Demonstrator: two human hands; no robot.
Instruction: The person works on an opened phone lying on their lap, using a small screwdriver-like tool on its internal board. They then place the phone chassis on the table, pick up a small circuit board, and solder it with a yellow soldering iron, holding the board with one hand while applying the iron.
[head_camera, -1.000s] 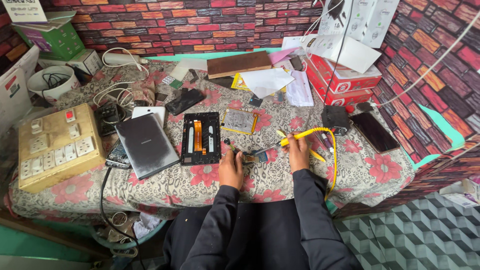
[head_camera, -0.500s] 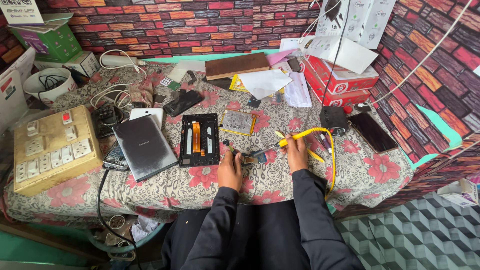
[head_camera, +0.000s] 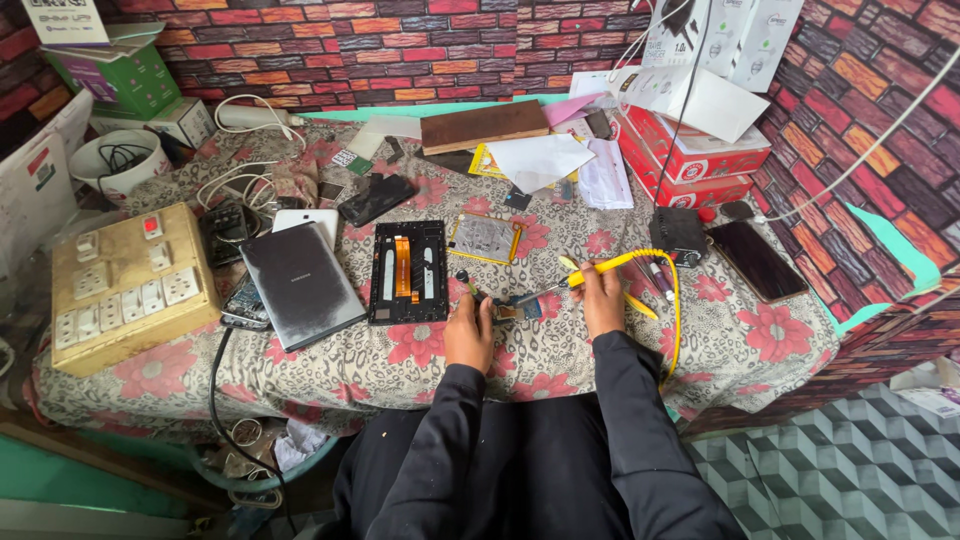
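Observation:
My right hand (head_camera: 602, 298) grips a yellow-handled soldering iron (head_camera: 610, 266) whose tip reaches left to a small circuit board (head_camera: 516, 306) on the floral cloth. Its yellow cord (head_camera: 675, 310) loops down past my right wrist. My left hand (head_camera: 468, 333) rests on the cloth and pinches the small board at its left end. Just beyond my left hand lies an opened black tablet frame (head_camera: 408, 271) with an orange ribbon cable. A grey tablet back cover (head_camera: 301, 283) lies to its left.
A cream switchboard (head_camera: 120, 287) sits at the left edge. A black phone (head_camera: 756, 260), a small black box (head_camera: 679, 233) and red cartons (head_camera: 692, 162) are on the right. A metal shield plate (head_camera: 484, 238), papers, cables and a white bowl (head_camera: 120, 164) crowd the back.
Both hands stay at the small board. The view has shifted slightly; nothing else has visibly moved.

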